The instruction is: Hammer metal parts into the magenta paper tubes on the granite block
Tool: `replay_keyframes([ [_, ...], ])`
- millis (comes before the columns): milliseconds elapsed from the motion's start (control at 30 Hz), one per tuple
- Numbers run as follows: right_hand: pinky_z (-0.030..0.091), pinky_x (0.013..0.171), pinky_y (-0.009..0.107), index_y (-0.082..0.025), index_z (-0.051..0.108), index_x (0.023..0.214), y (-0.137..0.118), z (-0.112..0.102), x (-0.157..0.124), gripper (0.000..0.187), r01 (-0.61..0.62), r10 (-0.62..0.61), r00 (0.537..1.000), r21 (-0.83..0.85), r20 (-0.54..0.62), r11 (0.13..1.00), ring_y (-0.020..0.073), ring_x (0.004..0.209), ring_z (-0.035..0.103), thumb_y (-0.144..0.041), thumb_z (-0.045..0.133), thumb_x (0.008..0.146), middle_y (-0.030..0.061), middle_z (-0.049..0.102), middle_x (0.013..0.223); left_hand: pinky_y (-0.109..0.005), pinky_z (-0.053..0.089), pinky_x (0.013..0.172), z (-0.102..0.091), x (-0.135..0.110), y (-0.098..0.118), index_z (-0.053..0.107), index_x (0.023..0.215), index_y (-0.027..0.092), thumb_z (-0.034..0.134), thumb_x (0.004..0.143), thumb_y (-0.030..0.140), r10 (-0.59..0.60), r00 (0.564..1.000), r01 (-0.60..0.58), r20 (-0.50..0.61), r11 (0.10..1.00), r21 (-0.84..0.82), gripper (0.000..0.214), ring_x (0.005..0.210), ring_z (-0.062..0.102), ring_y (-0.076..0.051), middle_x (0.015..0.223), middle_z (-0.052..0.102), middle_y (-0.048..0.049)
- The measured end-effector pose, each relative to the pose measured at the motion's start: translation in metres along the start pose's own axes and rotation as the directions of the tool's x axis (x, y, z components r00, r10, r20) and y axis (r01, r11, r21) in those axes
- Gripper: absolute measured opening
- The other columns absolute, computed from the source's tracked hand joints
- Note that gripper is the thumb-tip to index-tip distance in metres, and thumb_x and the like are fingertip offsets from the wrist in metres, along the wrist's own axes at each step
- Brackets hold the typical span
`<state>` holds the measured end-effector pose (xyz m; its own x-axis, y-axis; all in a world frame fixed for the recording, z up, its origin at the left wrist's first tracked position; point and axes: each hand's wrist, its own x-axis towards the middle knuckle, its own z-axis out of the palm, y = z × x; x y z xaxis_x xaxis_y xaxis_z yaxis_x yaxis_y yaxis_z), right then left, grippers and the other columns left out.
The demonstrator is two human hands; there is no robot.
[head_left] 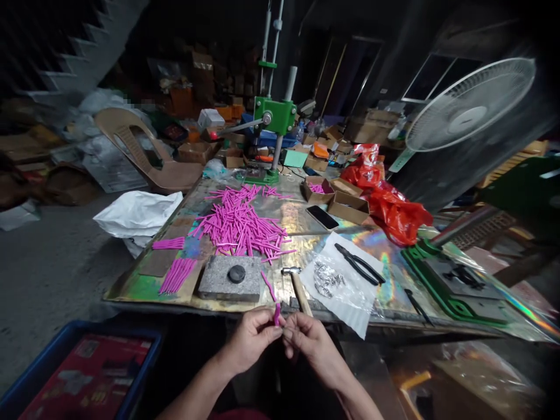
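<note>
Just off the table's front edge, my left hand [247,344] pinches a thin magenta stick [277,314] between thumb and fingers. My right hand [310,338] is closed at the stick's lower end; whatever its fingertips hold is too small to make out. Another magenta stick [268,286] lies on the table just beyond. To its left is a grey metal block [219,280] with a dark round piece [237,273] on top. A hammer [300,291] lies past my right hand, beside a white sheet [363,315] bearing small metal bits [328,280] and black-handled pliers [361,265].
A big heap of magenta sticks [245,224] covers the table's middle, with two neat rows [177,275] at left. Behind stand a green press [275,116], small cartons [350,207] and a phone [322,217]. A red bag [394,210] and second green machine [455,297] occupy the right.
</note>
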<state>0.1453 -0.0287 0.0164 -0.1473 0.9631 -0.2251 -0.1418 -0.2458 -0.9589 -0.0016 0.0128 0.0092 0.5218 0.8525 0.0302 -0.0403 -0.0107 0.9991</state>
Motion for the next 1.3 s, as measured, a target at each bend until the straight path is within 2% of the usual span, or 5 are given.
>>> replay_keyframes([
  [433,0.025,0.043,0.02,-0.015,0.051,0.056,0.006,0.014,0.0,0.031,-0.083,0.097,0.995,0.363,-0.021,0.928,0.0059,0.039,0.04,-0.036,0.074,0.059,-0.0031,0.052,0.049,-0.023,0.037,0.063,0.005,-0.005,0.0,0.051,0.062,0.016,0.053,0.077,0.024,0.02,1.0,-0.021,-0.024,0.998,-0.06,0.017,0.06,0.046,-0.012,0.06,0.051,0.0021],
  [667,0.023,0.044,0.021,-0.015,0.049,0.06,0.011,0.018,-0.001,0.034,-0.045,0.068,0.994,0.246,-0.086,0.968,0.006,0.04,0.039,-0.043,0.066,0.069,-0.0027,0.052,0.05,-0.02,0.033,0.049,0.011,-0.006,-0.003,0.051,0.063,0.016,0.059,0.071,0.039,-0.132,0.99,0.11,-0.056,0.948,-0.298,0.026,0.048,0.041,-0.009,0.052,0.049,0.0036],
  [800,0.022,0.044,0.021,-0.017,0.046,0.059,0.018,0.018,0.001,0.035,0.017,0.013,0.989,0.199,-0.147,0.98,0.006,0.04,0.035,-0.044,0.064,0.069,-0.0052,0.047,0.047,-0.018,0.027,0.042,0.011,-0.005,-0.002,0.053,0.061,0.015,0.063,0.067,0.043,-0.168,0.982,0.134,-0.09,0.944,-0.302,0.031,0.042,0.034,-0.006,0.048,0.045,0.0058],
  [1067,0.023,0.043,0.021,-0.018,0.045,0.059,0.023,0.022,-0.002,0.037,0.027,0.003,0.969,0.118,-0.248,0.993,0.0068,0.04,0.034,-0.049,0.061,0.068,-0.0055,0.044,0.048,-0.018,0.034,0.042,0.005,-0.003,-0.007,0.057,0.077,0.014,0.065,0.067,0.038,-0.217,0.954,0.131,-0.206,0.922,-0.364,0.027,0.044,0.044,-0.006,0.062,0.058,0.0011],
  [1300,0.022,0.043,0.022,-0.018,0.045,0.059,0.028,0.029,-0.003,0.035,0.037,-0.008,0.972,0.119,-0.235,0.992,0.007,0.039,0.033,-0.048,0.059,0.069,-0.0059,0.044,0.046,-0.015,0.035,0.04,0.005,-0.002,0.0,0.052,0.072,0.015,0.071,0.061,0.032,-0.301,0.927,0.138,-0.226,0.83,-0.54,0.027,0.05,0.048,-0.008,0.061,0.059,0.0006],
])
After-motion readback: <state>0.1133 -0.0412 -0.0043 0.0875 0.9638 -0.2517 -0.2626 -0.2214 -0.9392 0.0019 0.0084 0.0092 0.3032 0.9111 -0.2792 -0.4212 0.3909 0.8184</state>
